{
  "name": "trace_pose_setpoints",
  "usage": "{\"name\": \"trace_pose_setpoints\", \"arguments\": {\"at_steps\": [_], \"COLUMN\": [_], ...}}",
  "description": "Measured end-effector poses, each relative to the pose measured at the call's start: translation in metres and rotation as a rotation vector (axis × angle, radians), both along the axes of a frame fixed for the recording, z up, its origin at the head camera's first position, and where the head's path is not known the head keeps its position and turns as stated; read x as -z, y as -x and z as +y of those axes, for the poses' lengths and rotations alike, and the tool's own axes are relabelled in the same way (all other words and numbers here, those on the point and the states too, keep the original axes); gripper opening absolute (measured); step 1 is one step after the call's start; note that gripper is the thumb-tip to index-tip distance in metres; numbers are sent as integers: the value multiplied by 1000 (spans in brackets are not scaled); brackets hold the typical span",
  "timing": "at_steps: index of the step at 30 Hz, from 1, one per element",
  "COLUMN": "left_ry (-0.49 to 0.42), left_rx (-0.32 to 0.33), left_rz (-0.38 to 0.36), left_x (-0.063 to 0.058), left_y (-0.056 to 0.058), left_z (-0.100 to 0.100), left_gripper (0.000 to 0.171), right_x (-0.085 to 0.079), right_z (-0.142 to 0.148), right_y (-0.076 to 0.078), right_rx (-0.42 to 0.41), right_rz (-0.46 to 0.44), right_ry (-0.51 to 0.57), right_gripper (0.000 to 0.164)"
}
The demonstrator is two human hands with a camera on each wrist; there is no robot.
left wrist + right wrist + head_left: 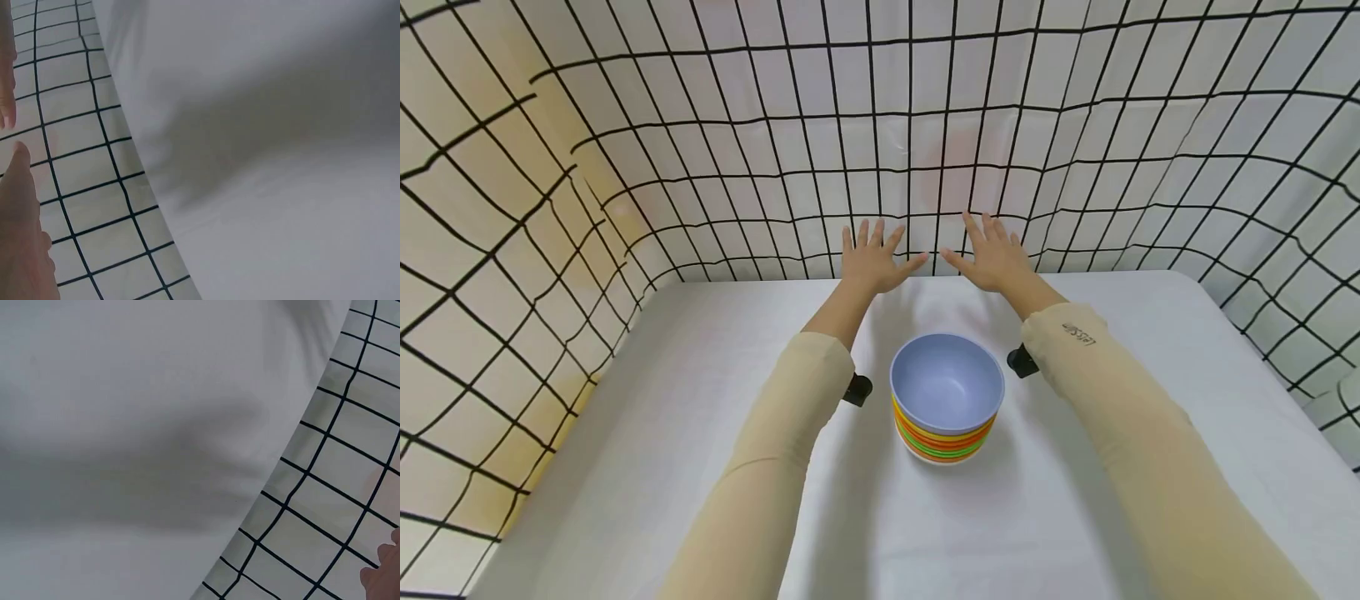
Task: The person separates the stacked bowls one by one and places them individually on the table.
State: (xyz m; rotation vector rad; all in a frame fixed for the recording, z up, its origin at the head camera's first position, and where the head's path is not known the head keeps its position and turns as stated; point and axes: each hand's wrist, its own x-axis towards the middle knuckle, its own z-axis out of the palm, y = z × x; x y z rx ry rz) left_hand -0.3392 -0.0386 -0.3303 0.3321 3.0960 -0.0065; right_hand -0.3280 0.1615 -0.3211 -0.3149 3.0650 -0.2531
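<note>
A stack of nested bowls stands upright on the white table, the top one a blue-lavender bowl (947, 383) with a bare inside. Below its rim show yellow, orange and green bowl edges (943, 448), with a white one at the bottom. Beyond the stack, my left hand (872, 262) is held out with fingers spread, holding nothing. My right hand (994, 257) mirrors it, fingers straight and apart, its thumb tip near the left thumb. In the left wrist view the left hand (24, 237) shows at the left edge; the right wrist view catches only part of the right hand (384, 572).
The white table (700, 358) has a straight far edge just below the hands. Behind it and along both sides rises a white wall with a black grid (910, 117). Both forearms, in beige sleeves (775, 450), pass either side of the bowls and cast shadows on the table.
</note>
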Motion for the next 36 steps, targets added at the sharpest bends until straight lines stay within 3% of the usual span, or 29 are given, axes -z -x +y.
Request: {"name": "trace_pose_setpoints", "arguments": {"at_steps": [16,23,32,36], "left_ry": [-8,-34,-112,-221], "left_rx": [111,173,265,338], "left_rz": [45,47,64,39], "left_x": [-18,-18,-11,-9], "left_y": [-9,-18,-40,-56], "left_z": [9,8,-2,-9], "left_gripper": [78,78,74,67], "right_x": [-9,-13,-2,4], "right_z": [4,9,9,7], "right_y": [-8,-19,-42,-58], "right_rx": [-114,-179,-229,-260], "right_rz": [105,130,168,150], "right_ry": [12,21,112,163], "right_gripper": [82,81,82,78]}}
